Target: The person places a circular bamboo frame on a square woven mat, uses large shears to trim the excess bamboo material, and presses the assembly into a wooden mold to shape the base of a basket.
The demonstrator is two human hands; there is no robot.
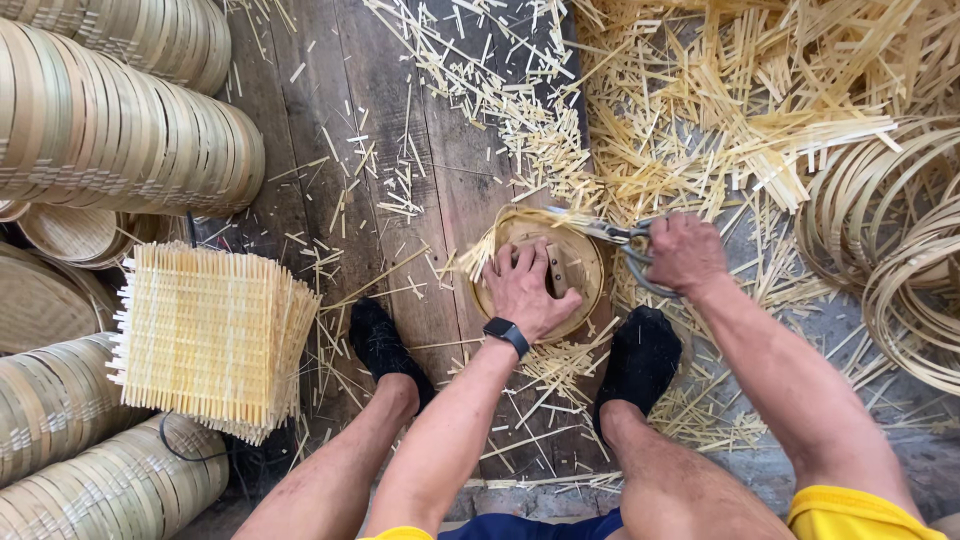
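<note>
Dark plank floor (330, 110), scattered bamboo offcuts (700, 110), daylight

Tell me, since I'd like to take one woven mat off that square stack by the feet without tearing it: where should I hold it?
Take the top mat of the square stack by two opposite edges, coming from above, a hand on each side. It lies flat, with loose strip ends sticking out all round, so pinch just inside the fringe where the weave looks tight. The edge toward the hoop stacks looks crowded.

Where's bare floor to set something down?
Barest: the dark planks between the ring stacks and the left hand, with only scattered slivers. Crowded: offcuts above the right hand, hoops far right, mats at left.
</note>
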